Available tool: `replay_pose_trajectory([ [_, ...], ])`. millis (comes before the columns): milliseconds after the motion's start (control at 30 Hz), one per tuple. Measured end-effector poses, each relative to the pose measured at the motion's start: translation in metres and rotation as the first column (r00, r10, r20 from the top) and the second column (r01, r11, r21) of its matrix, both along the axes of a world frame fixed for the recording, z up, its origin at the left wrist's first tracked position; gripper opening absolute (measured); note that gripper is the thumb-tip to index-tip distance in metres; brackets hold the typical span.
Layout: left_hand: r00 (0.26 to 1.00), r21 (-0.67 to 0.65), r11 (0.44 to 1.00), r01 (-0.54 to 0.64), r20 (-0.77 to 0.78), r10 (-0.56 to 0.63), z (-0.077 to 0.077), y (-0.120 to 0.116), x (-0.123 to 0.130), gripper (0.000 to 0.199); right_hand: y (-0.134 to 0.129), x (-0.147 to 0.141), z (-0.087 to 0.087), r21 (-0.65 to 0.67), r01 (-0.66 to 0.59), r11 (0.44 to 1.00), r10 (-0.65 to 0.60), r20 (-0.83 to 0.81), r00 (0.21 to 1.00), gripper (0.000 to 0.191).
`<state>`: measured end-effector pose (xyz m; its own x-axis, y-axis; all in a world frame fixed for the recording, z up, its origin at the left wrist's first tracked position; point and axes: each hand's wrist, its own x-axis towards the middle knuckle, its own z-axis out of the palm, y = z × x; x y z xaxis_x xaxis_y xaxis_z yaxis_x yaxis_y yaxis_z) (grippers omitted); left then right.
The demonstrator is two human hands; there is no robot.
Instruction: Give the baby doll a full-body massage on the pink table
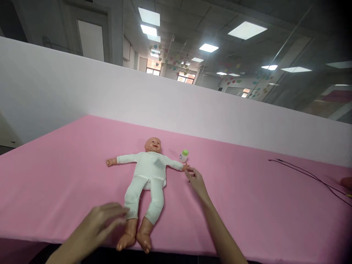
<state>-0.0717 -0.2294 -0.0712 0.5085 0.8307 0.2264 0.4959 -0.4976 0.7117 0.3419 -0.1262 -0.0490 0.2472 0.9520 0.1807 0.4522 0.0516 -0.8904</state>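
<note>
A baby doll point(150, 165) in a white top and trousers lies on its back on the pink table cover point(233, 190), arms spread wide and feet toward me. My left hand point(103, 222) is beside the doll's lower leg, fingers stretched out and holding nothing; whether the fingertips touch the trouser leg I cannot tell. Close to the doll's small hand at the right is my right hand point(195, 179), its fingers slightly curled and apart, with nothing seen in them. A small white bottle with a green cap point(184, 156) stands just beyond that doll hand.
Thin black cables point(310, 174) run across the cover at the right. A white partition point(176, 104) with glass above it borders the far side of the table. At the right edge, a brownish object point(346, 182) is partly cut off.
</note>
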Motion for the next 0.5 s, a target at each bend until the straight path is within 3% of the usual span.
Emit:
replay_pose_trajectory([
  [67, 0.987, 0.111, 0.980, -0.162, -0.003, 0.164, 0.010, 0.041, -0.005, 0.038, -0.051, -0.024, 0.003, -0.168, -0.238, 0.956, 0.235, -0.043, 0.971, 0.053],
  [133, 0.906, 0.214, 0.893, -0.395, -0.067, 0.417, 0.014, 0.090, -0.014, 0.041, -0.099, -0.052, -0.004, -0.360, -0.432, 0.827, 0.411, -0.139, 0.901, 0.067],
  [167, 0.863, 0.275, 0.852, -0.446, -0.119, 0.491, 0.013, 0.113, -0.019, 0.043, -0.120, -0.066, -0.011, -0.427, -0.491, 0.759, 0.460, -0.182, 0.869, 0.076],
  [200, 0.816, 0.324, 0.817, -0.476, -0.183, 0.548, 0.011, 0.135, -0.026, 0.045, -0.137, -0.080, -0.019, -0.448, -0.518, 0.728, 0.473, -0.218, 0.854, 0.083],
  [233, 0.770, 0.339, 0.798, -0.498, -0.251, 0.587, 0.008, 0.153, -0.032, 0.044, -0.150, -0.093, -0.029, -0.420, -0.498, 0.759, 0.437, -0.239, 0.867, 0.086],
  [267, 0.758, 0.321, 0.815, -0.483, -0.312, 0.573, 0.004, 0.168, -0.038, 0.042, -0.159, -0.105, -0.040, -0.389, -0.463, 0.797, 0.387, -0.259, 0.885, 0.089],
  [333, 0.789, 0.235, 0.873, -0.427, -0.375, 0.487, -0.006, 0.186, -0.049, 0.032, -0.168, -0.125, -0.061, -0.330, -0.416, 0.848, 0.308, -0.333, 0.891, 0.098],
  [400, 0.833, 0.149, 0.908, -0.391, -0.362, 0.418, -0.015, 0.192, -0.056, 0.023, -0.171, -0.137, -0.079, -0.291, -0.425, 0.857, 0.271, -0.446, 0.853, 0.110],
  [500, 0.884, 0.064, 0.911, -0.408, -0.224, 0.411, -0.024, 0.192, -0.059, 0.024, -0.174, -0.147, -0.092, -0.242, -0.410, 0.880, 0.223, -0.550, 0.804, 0.114],
])
